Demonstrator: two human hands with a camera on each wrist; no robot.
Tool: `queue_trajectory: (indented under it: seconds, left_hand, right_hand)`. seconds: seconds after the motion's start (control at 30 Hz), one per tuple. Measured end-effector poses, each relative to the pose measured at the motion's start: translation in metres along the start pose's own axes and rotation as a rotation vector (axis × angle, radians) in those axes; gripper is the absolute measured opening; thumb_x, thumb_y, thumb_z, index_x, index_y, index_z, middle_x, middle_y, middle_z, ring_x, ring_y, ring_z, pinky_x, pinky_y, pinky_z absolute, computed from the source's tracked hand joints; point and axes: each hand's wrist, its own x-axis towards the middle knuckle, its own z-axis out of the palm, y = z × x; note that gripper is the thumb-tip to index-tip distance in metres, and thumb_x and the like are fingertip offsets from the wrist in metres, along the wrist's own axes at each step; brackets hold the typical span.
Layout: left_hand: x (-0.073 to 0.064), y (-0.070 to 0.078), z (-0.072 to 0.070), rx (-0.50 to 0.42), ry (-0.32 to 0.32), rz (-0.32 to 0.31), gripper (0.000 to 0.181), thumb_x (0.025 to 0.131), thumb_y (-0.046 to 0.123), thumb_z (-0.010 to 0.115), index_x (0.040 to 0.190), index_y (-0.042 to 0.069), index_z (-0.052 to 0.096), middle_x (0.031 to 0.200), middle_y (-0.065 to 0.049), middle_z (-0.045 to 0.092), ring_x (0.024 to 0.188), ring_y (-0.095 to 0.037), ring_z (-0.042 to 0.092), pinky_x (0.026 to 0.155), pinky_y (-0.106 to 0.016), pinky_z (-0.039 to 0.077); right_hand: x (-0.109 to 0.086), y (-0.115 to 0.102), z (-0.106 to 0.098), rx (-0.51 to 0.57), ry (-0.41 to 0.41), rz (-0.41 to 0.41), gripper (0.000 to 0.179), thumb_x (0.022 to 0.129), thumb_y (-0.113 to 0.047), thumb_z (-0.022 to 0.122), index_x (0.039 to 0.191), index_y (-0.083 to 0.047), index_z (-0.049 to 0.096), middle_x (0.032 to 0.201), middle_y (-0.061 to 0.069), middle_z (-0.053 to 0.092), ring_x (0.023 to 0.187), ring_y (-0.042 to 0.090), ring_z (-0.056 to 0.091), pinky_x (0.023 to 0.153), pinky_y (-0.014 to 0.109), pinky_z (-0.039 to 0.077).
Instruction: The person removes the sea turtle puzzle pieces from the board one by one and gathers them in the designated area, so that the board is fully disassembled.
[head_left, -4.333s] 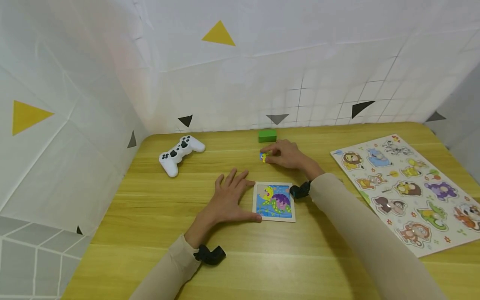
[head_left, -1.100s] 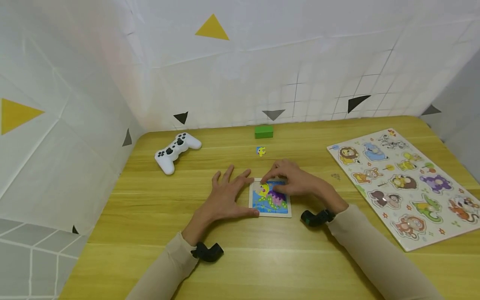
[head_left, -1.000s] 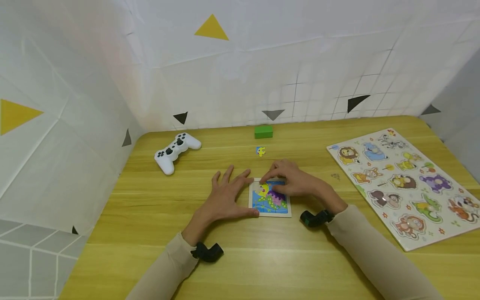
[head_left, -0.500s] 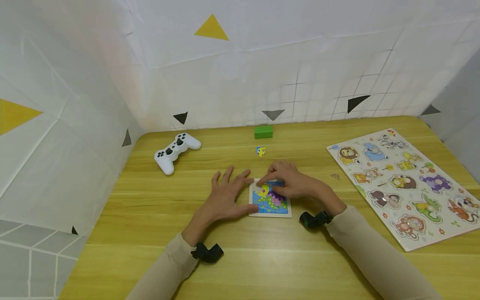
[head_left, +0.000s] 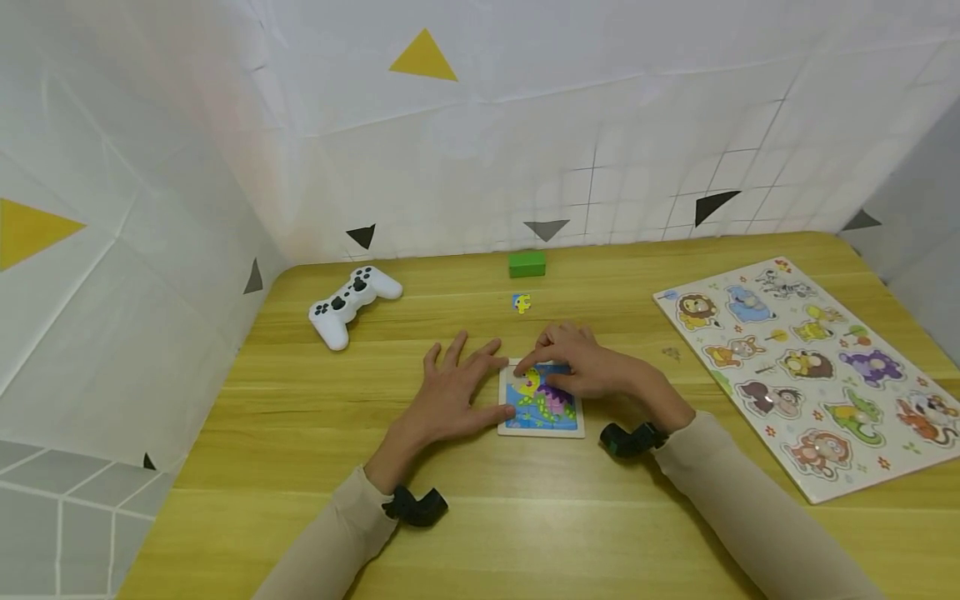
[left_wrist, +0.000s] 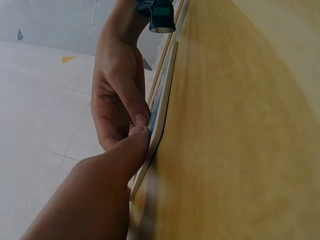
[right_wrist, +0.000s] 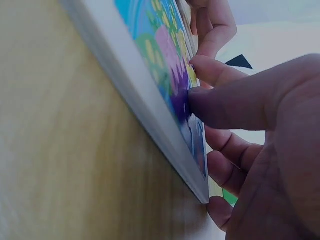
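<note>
At the left of the frame, the controller (head_left: 355, 304) lies on the table (head_left: 465, 533), just as in the earlier frames. Right of it, the left hand (head_left: 446, 400) is spread wide, as it was a few seconds ago, with the index tip at the upper left corner of the puzzle (head_left: 542, 410); its thumb now reaches over the left rim, a little higher than a second ago. It touches the puzzle without closing round it.

The puzzle lies flat at the centre of the frame, showing a turtle. Above it, in the upper middle, the blue-and-yellow piece (head_left: 521, 303) lies loose on the table, just below the block (head_left: 527, 264); about four seconds ago the right hand (head_left: 581, 358) was pinching it there. That hand is now over the top of the puzzle, index tip near the upper left corner, thumb on the purple shell, a gap between the two tips. Its other fingers are bent.

At the right of the frame, the animal board (head_left: 813, 371) lies slantwise, its place on the table unchanged.
</note>
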Motion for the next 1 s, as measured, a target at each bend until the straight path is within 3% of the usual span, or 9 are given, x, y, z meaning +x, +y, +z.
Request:
queue_trajectory:
  seconds: [0.87,1.0]
  left_hand:
    - [0.0004,-0.0003,0.0003,-0.016,0.017,0.016,0.073,0.088,0.075,0.057,0.147,0.034,0.05,0.168,0.007,0.031,0.159,-0.041,0.01,0.117,-0.072,0.005]
    - [0.0004,-0.0002,0.0003,-0.016,0.015,0.015,0.073,0.088,0.075,0.057,0.147,0.033,0.051,0.168,0.006,0.031,0.159,-0.041,0.01,0.118,-0.072,0.006]
  right_hand:
    - [0.0012,-0.0014,-0.0002,0.072,0.009,-0.02,0.037,0.094,-0.003,0.065,0.12,-0.028,0.073,0.114,-0.002,0.063,0.104,0.019,0.044,0.086,0.04,0.026]
    - [0.0005,-0.0011,-0.0005,0.066,0.019,-0.03,0.039,0.094,-0.003,0.065,0.125,-0.026,0.071,0.112,-0.003,0.065,0.101,0.019,0.044,0.086,0.04,0.027]
